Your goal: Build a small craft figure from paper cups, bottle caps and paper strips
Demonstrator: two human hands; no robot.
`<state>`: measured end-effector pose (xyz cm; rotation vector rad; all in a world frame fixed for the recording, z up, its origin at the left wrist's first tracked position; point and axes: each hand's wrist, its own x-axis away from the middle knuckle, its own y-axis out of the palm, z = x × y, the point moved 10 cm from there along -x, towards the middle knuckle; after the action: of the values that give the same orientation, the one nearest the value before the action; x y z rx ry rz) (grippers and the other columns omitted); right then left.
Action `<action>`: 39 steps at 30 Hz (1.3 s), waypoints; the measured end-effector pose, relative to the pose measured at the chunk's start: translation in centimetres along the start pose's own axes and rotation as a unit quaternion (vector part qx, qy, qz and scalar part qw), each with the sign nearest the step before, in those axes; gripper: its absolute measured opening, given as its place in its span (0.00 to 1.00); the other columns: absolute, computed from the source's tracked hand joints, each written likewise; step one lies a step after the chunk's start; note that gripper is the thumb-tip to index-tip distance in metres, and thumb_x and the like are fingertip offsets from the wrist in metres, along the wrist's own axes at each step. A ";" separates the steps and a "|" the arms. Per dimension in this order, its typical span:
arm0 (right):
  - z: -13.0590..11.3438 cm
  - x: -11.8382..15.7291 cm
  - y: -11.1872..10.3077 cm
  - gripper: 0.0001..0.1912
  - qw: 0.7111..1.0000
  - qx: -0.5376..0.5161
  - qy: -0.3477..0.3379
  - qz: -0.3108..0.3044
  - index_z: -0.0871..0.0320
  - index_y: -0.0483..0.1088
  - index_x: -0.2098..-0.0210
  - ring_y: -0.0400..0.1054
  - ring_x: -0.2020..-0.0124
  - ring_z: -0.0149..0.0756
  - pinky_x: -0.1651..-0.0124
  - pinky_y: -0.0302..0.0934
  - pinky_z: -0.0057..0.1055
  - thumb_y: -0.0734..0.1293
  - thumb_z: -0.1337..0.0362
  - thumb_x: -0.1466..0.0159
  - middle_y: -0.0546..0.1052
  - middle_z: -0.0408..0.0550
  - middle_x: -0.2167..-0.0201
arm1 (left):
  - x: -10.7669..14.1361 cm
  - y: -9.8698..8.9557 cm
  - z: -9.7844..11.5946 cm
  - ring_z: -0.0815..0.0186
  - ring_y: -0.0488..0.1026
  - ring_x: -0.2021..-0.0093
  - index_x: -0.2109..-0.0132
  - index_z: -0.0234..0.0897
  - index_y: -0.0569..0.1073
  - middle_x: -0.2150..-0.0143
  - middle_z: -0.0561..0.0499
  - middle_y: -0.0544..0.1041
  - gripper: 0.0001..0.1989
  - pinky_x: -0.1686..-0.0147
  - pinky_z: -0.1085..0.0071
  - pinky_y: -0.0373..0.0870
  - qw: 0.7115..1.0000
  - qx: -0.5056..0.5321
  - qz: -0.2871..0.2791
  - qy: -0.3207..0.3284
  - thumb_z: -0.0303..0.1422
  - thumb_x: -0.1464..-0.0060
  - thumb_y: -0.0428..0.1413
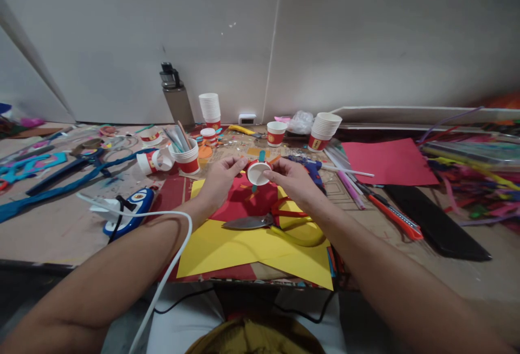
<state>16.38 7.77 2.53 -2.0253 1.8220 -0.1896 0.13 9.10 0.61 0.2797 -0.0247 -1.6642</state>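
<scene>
Between my two hands, above the middle of the table, is a small red paper cup [257, 174] with its round white end facing me. Green and orange pieces stick out around it. My left hand [221, 176] pinches it at the left side. On the other side my right hand [293, 175] grips it, thumb resting on the white end. Scissors [247, 222] with one red and one yellow handle lie just below, across red paper [225, 208] and yellow paper [211, 254].
Stacked paper cups [325, 126] stand at the back; another cup [187, 159] holds sticks. To the right are an orange utility knife [396, 216], a black slab [439, 224] and red paper [390, 162]. A white cable [190, 229] crosses over my left forearm from a blue power strip [134, 208].
</scene>
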 end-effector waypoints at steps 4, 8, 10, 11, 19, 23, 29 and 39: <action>0.0 0.0 0.1 0.13 1.000 0.004 0.003 -0.002 0.58 0.69 0.71 0.62 0.71 0.33 0.67 0.57 0.30 0.67 0.54 0.47 0.72 0.44 0.73 | 0.1 -0.1 0.4 0.70 0.68 0.68 0.66 0.34 0.77 0.69 0.51 0.75 0.14 0.65 0.72 0.63 1.000 -0.025 0.001 0.010 0.43 0.49 0.60; -0.1 0.1 0.2 0.12 1.000 0.003 0.007 -0.004 0.58 0.69 0.72 0.61 0.72 0.32 0.67 0.57 0.30 0.67 0.55 0.47 0.71 0.43 0.74 | 0.3 -0.1 0.7 0.71 0.66 0.69 0.67 0.34 0.76 0.70 0.52 0.74 0.14 0.65 0.73 0.62 0.998 -0.052 0.004 0.021 0.42 0.48 0.59; -0.1 0.1 0.1 0.12 1.000 0.001 0.008 -0.002 0.58 0.68 0.72 0.61 0.72 0.32 0.68 0.56 0.30 0.67 0.55 0.47 0.71 0.43 0.74 | 0.2 -0.1 0.7 0.71 0.66 0.69 0.68 0.35 0.76 0.70 0.52 0.74 0.14 0.65 0.73 0.62 0.998 -0.053 0.003 0.021 0.42 0.48 0.59; -0.1 0.1 0.1 0.12 1.000 0.001 0.008 -0.002 0.58 0.68 0.72 0.61 0.72 0.32 0.68 0.56 0.30 0.67 0.55 0.47 0.71 0.43 0.74 | 0.2 -0.1 0.7 0.71 0.66 0.69 0.68 0.35 0.75 0.70 0.52 0.74 0.13 0.65 0.73 0.62 0.999 -0.049 0.002 0.021 0.42 0.48 0.59; -0.3 0.1 0.1 0.11 1.000 0.002 -0.001 -0.005 0.58 0.68 0.72 0.61 0.70 0.33 0.68 0.55 0.30 0.67 0.55 0.46 0.71 0.44 0.73 | 0.3 0.2 1.1 0.71 0.66 0.69 0.68 0.35 0.74 0.70 0.53 0.73 0.12 0.64 0.73 0.61 0.999 -0.039 -0.004 0.030 0.41 0.47 0.59; -0.2 0.2 0.1 0.12 1.000 -0.001 0.008 -0.006 0.58 0.69 0.72 0.61 0.72 0.32 0.68 0.55 0.30 0.67 0.55 0.46 0.71 0.43 0.74 | 0.4 0.1 1.3 0.71 0.66 0.69 0.67 0.35 0.75 0.70 0.52 0.74 0.13 0.64 0.72 0.61 0.998 -0.051 0.003 0.031 0.41 0.46 0.58; -0.2 0.2 0.1 0.12 1.000 -0.004 0.013 -0.004 0.58 0.69 0.72 0.60 0.72 0.32 0.69 0.55 0.29 0.68 0.55 0.47 0.71 0.43 0.74 | 0.4 0.0 1.3 0.69 0.68 0.68 0.68 0.35 0.75 0.70 0.52 0.74 0.13 0.63 0.72 0.62 0.999 -0.042 0.006 0.028 0.42 0.48 0.59; 0.2 0.2 0.3 0.12 1.000 -0.025 0.016 -0.010 0.58 0.69 0.72 0.61 0.72 0.32 0.68 0.55 0.29 0.68 0.54 0.47 0.70 0.42 0.75 | 0.8 1.3 0.4 0.69 0.70 0.67 0.63 0.35 0.77 0.67 0.51 0.76 0.16 0.63 0.72 0.65 0.999 0.042 -0.021 -0.024 0.45 0.49 0.60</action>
<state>16.19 7.62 2.22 -2.0876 1.8433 -0.1844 1.26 8.10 1.10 0.3056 -0.1269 -1.7131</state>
